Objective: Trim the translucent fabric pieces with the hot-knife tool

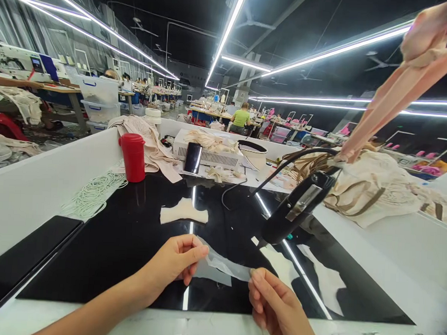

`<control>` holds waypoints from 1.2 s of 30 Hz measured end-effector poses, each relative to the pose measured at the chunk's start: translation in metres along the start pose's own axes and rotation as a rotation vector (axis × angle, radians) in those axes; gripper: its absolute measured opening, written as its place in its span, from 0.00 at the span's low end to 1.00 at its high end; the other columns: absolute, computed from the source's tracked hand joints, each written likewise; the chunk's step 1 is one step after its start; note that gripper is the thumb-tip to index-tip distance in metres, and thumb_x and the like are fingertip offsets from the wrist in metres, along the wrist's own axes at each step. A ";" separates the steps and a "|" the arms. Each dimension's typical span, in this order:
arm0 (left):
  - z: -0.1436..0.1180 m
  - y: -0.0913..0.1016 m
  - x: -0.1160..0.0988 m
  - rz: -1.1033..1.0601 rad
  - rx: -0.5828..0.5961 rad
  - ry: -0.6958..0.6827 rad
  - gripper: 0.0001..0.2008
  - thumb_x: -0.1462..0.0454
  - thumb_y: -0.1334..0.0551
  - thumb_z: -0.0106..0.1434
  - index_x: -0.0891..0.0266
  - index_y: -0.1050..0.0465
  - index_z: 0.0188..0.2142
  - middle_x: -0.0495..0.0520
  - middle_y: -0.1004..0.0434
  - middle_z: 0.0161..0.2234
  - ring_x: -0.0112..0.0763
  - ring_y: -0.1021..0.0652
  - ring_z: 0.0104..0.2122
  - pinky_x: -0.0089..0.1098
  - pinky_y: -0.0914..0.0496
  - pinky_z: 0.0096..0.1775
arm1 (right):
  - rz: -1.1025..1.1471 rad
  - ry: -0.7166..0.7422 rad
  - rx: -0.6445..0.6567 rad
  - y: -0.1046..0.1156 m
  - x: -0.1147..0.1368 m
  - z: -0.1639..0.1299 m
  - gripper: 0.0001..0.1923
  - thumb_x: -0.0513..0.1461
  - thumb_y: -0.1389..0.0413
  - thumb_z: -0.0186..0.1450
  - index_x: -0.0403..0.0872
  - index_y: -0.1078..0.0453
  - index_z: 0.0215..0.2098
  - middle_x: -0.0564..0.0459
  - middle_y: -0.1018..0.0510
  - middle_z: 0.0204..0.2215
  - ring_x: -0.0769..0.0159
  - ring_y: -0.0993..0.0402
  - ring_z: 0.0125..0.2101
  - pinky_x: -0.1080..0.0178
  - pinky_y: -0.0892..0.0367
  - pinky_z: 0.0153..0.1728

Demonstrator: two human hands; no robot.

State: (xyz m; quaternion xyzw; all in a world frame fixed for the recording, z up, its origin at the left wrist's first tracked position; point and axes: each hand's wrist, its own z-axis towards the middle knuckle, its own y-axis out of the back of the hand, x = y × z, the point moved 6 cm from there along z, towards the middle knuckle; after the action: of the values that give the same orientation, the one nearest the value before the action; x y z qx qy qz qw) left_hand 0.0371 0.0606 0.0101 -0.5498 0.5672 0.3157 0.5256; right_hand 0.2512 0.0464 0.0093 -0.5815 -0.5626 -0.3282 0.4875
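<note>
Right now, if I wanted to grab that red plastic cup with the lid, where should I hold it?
Wrap a hand around the middle of the red plastic lidded cup, coming from the open black tabletop side. It stands upright with straight, round sides; cloth lies close behind it.

A thin, translucent strip [224, 264] is held taut just above the glossy black table, pinched at its left end by the left hand [175, 264] and at its right end by the right hand [276, 305].
</note>
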 end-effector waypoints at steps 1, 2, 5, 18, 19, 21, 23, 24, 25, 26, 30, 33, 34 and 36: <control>-0.001 0.000 0.000 -0.009 -0.005 0.009 0.27 0.43 0.29 0.58 0.61 0.36 0.30 0.41 0.34 0.20 0.17 0.36 0.17 0.22 0.41 0.23 | 0.008 -0.018 0.011 0.000 -0.001 0.000 0.30 0.59 0.29 0.54 0.46 0.35 0.22 0.61 0.38 0.18 0.77 0.49 0.18 0.71 0.48 0.19; -0.001 0.000 0.000 -0.019 -0.008 0.017 0.26 0.43 0.29 0.58 0.61 0.36 0.30 0.41 0.34 0.20 0.17 0.37 0.17 0.22 0.42 0.23 | 0.015 -0.034 0.019 0.000 -0.003 0.000 0.30 0.59 0.29 0.54 0.46 0.36 0.22 0.61 0.39 0.17 0.77 0.49 0.18 0.71 0.49 0.19; -0.003 -0.001 -0.002 -0.055 -0.010 0.040 0.26 0.44 0.28 0.57 0.61 0.37 0.28 0.41 0.35 0.20 0.17 0.39 0.18 0.22 0.42 0.23 | 0.034 -0.069 0.042 -0.001 -0.007 0.000 0.30 0.58 0.28 0.53 0.46 0.37 0.22 0.62 0.40 0.18 0.78 0.50 0.18 0.71 0.49 0.18; 0.001 0.007 -0.007 0.041 -0.047 -0.070 0.23 0.45 0.28 0.56 0.62 0.29 0.32 0.44 0.33 0.24 0.22 0.33 0.21 0.23 0.36 0.24 | -0.051 0.053 -0.022 0.003 0.002 -0.005 0.26 0.58 0.27 0.51 0.46 0.26 0.27 0.57 0.32 0.21 0.75 0.45 0.20 0.71 0.45 0.19; 0.001 0.008 -0.008 0.056 -0.047 -0.083 0.23 0.45 0.28 0.56 0.62 0.27 0.32 0.45 0.32 0.24 0.22 0.32 0.21 0.23 0.35 0.24 | -0.071 0.072 -0.044 0.005 0.005 -0.006 0.26 0.58 0.27 0.50 0.46 0.25 0.28 0.56 0.30 0.22 0.74 0.43 0.21 0.70 0.43 0.20; 0.003 0.009 -0.009 0.090 -0.051 -0.105 0.23 0.45 0.28 0.57 0.62 0.26 0.34 0.45 0.32 0.24 0.23 0.32 0.21 0.24 0.34 0.24 | -0.116 0.104 -0.074 0.008 0.009 -0.007 0.25 0.58 0.28 0.51 0.46 0.23 0.29 0.54 0.27 0.24 0.71 0.39 0.23 0.69 0.40 0.21; 0.004 0.010 -0.009 0.111 -0.057 -0.134 0.22 0.46 0.28 0.57 0.62 0.26 0.34 0.45 0.32 0.24 0.23 0.31 0.21 0.24 0.33 0.23 | -0.149 0.140 -0.096 0.009 0.012 -0.008 0.24 0.58 0.28 0.52 0.46 0.23 0.29 0.51 0.24 0.26 0.68 0.36 0.24 0.67 0.38 0.22; 0.004 0.010 -0.009 0.116 -0.057 -0.148 0.22 0.47 0.28 0.57 0.62 0.26 0.34 0.45 0.32 0.24 0.24 0.31 0.22 0.24 0.33 0.23 | -0.162 0.159 -0.106 0.009 0.014 -0.008 0.24 0.58 0.29 0.52 0.46 0.23 0.29 0.51 0.24 0.26 0.67 0.35 0.25 0.67 0.37 0.22; 0.004 0.010 -0.010 0.120 -0.059 -0.161 0.21 0.47 0.28 0.57 0.62 0.26 0.34 0.45 0.32 0.25 0.24 0.31 0.22 0.24 0.33 0.23 | -0.175 0.179 -0.117 0.010 0.015 -0.009 0.24 0.58 0.29 0.53 0.47 0.22 0.29 0.51 0.23 0.26 0.67 0.35 0.25 0.66 0.37 0.22; 0.004 0.010 -0.011 0.123 -0.064 -0.174 0.20 0.48 0.28 0.57 0.62 0.26 0.34 0.46 0.33 0.25 0.24 0.31 0.23 0.24 0.33 0.23 | -0.187 0.198 -0.127 0.010 0.016 -0.009 0.24 0.58 0.29 0.53 0.47 0.22 0.29 0.51 0.23 0.26 0.66 0.35 0.25 0.66 0.36 0.22; 0.003 0.008 -0.014 0.141 -0.080 -0.197 0.16 0.53 0.29 0.58 0.62 0.27 0.32 0.46 0.34 0.24 0.26 0.31 0.24 0.24 0.33 0.23 | -0.233 0.255 -0.184 0.009 0.019 -0.011 0.25 0.60 0.31 0.53 0.47 0.22 0.30 0.51 0.24 0.26 0.67 0.36 0.23 0.65 0.35 0.23; 0.001 0.008 -0.015 0.157 -0.107 -0.203 0.13 0.55 0.30 0.58 0.62 0.27 0.32 0.45 0.33 0.22 0.25 0.31 0.23 0.24 0.33 0.23 | -0.275 0.286 -0.231 0.009 0.019 -0.012 0.25 0.60 0.32 0.54 0.48 0.23 0.30 0.51 0.23 0.27 0.66 0.36 0.23 0.64 0.33 0.23; 0.001 0.008 -0.015 0.163 -0.118 -0.205 0.13 0.56 0.30 0.58 0.62 0.27 0.31 0.45 0.34 0.21 0.25 0.32 0.22 0.24 0.33 0.23 | -0.290 0.293 -0.249 0.009 0.019 -0.013 0.24 0.60 0.32 0.54 0.49 0.23 0.30 0.51 0.23 0.27 0.66 0.35 0.23 0.64 0.33 0.24; 0.001 0.009 -0.015 0.171 -0.135 -0.211 0.12 0.56 0.30 0.57 0.61 0.28 0.31 0.44 0.35 0.20 0.25 0.33 0.21 0.25 0.34 0.23 | -0.321 0.302 -0.287 0.010 0.018 -0.014 0.23 0.59 0.32 0.55 0.50 0.24 0.30 0.52 0.23 0.27 0.66 0.35 0.23 0.64 0.31 0.25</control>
State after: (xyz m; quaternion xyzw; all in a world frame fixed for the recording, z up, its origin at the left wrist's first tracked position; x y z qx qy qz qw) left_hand 0.0264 0.0671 0.0218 -0.4974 0.5311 0.4528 0.5152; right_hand 0.2657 0.0406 0.0286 -0.4925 -0.5160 -0.5610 0.4200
